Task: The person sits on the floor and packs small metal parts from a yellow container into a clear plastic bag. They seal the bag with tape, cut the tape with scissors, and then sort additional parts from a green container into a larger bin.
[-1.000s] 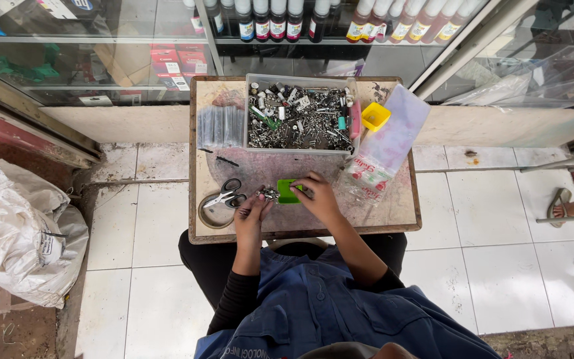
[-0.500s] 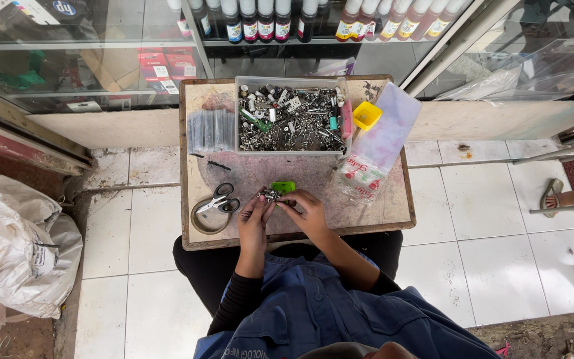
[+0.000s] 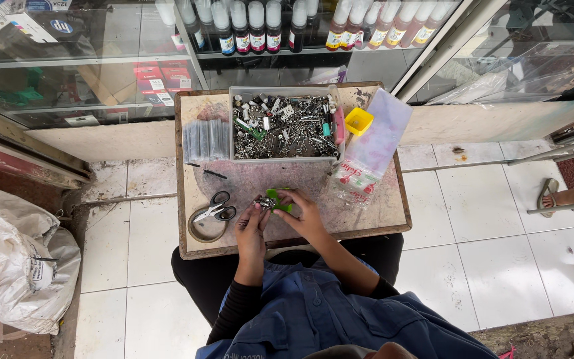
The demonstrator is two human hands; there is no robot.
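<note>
Head cam: both hands meet over small wooden table (image 3: 380, 213), near its front edge. Left hand (image 3: 252, 223) pinches a small metal part (image 3: 262, 202) w/ fingertips; right hand (image 3: 303, 216) is closed around a green plastic piece (image 3: 277, 199), touching the metal part. Scissors (image 3: 214, 209) lie just left of the left hand. Clear tray of metal bits (image 3: 284, 126) sits at the back, yellow cup (image 3: 359, 121) beside it.

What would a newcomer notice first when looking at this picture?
First, the two hands at the near edge of the small wooden table: the left hand and the right hand together hold a small green object with a metal part. Behind them stands a clear tray full of small metal parts. Scissors lie to the left, and a yellow cup stands beside the tray.
</note>
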